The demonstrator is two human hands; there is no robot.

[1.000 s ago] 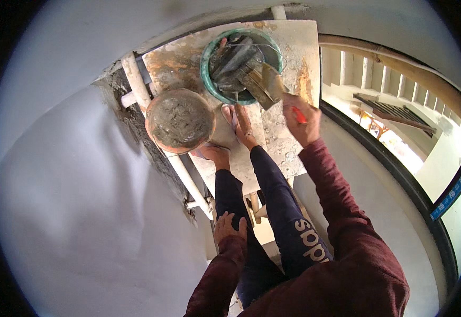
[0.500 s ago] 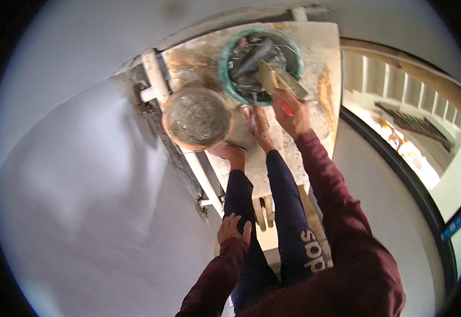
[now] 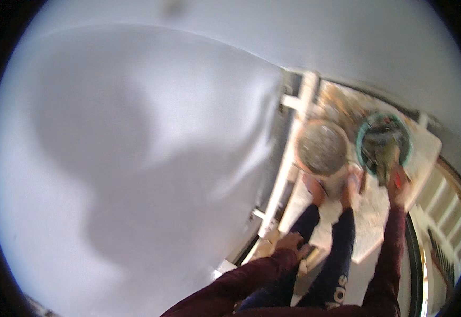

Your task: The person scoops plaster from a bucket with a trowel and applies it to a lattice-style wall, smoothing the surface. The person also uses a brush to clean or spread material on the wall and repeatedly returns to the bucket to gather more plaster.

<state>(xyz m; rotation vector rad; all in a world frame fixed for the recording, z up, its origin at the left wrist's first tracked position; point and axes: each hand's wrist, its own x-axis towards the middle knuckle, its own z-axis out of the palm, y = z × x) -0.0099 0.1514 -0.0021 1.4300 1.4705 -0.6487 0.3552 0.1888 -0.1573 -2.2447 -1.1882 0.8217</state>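
My right hand (image 3: 399,187) is closed on a flat-bladed trowel (image 3: 387,161), with a red part showing by the fingers. The blade is blurred and lies over the near side of a green bucket (image 3: 359,141). Dark objects in that bucket are too smeared to name. To its left stands a round orange tub (image 3: 297,154) filled with wet grey mortar (image 3: 322,148). My left hand (image 3: 292,244) rests on my left leg, fingers spread and holding nothing.
I stand on a stained, pale board (image 3: 370,224) bearing both containers. White pipes (image 3: 294,142) run along its left edge beside a smooth grey wall (image 3: 188,116). At the right, beyond the board's edge, is a white slatted railing (image 3: 450,203).
The view has swung left, so the board and containers appear farther right and more wall shows. The trowel's blade now points down over the bucket's near rim. My left hand stays on my leg.
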